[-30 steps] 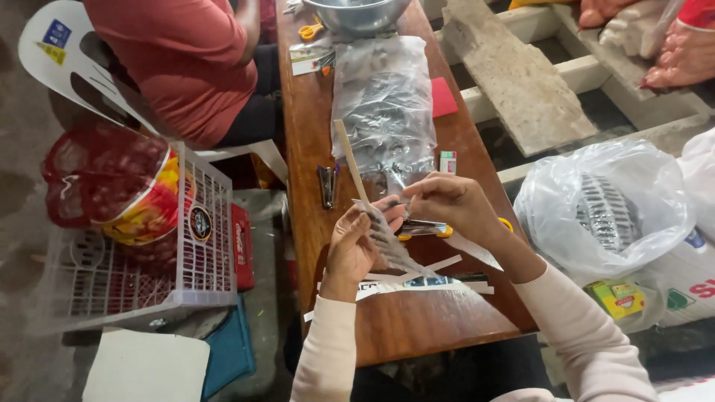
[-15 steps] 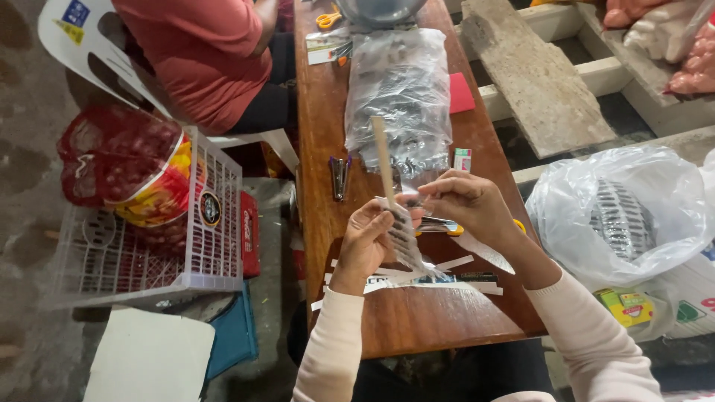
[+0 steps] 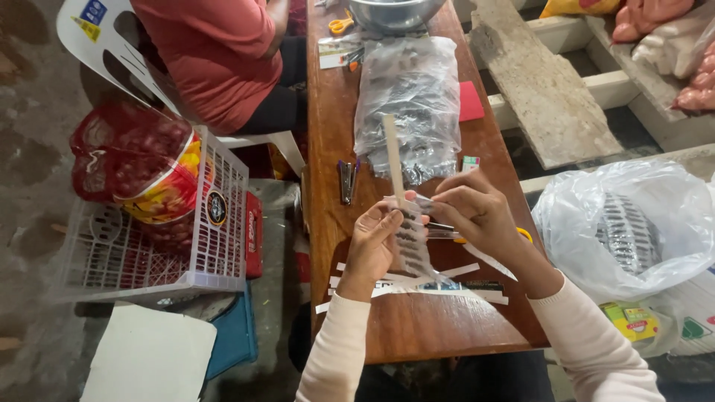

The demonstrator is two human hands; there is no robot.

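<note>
The person holds a small clear packet (image 3: 408, 240) above the wooden surface (image 3: 417, 327), between both hands. The left hand (image 3: 372, 242) pinches the packet's left edge with its fingers closed on it, and the right hand (image 3: 477, 212) grips the upper right edge in the same way. A long pale strip (image 3: 393, 156) rises from the packet's top toward 12 o'clock. It seems that the strip is being fitted onto the packet's mouth.

To do this well, the strip should stay straight and centred on the opening, and both hands should keep the film flat and tight, because soft film wrinkles easily.

More cut strips (image 3: 417, 283) lie on the surface at 6 o'clock from the hands. A stapler (image 3: 347, 180) lies at 10 o'clock, and a clear bag of packets (image 3: 413, 97) at 12 o'clock. Yellow-handled scissors (image 3: 488, 235) lie partly hidden under the right hand. At 11 o'clock another person in a red shirt (image 3: 216, 59) sits beside the surface.
</note>
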